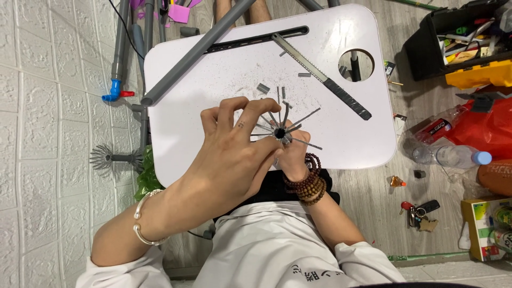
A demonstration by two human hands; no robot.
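Note:
A short grey pipe piece, cut at its end into several thin strips that fan outward, is held upright over the near edge of a small white table. My right hand, with wooden bead bracelets on the wrist, grips it from below. My left hand, with a silver bangle on the wrist, reaches over it, fingers pinching and bending the strips on the left side. Much of my right hand is hidden by the left.
A long grey pipe and a handsaw lie on the table among grey shavings and offcuts. A black and yellow toolbox, red bag, plastic bottle, keys and a box sit on the floor at right. More pipes stand by the left wall.

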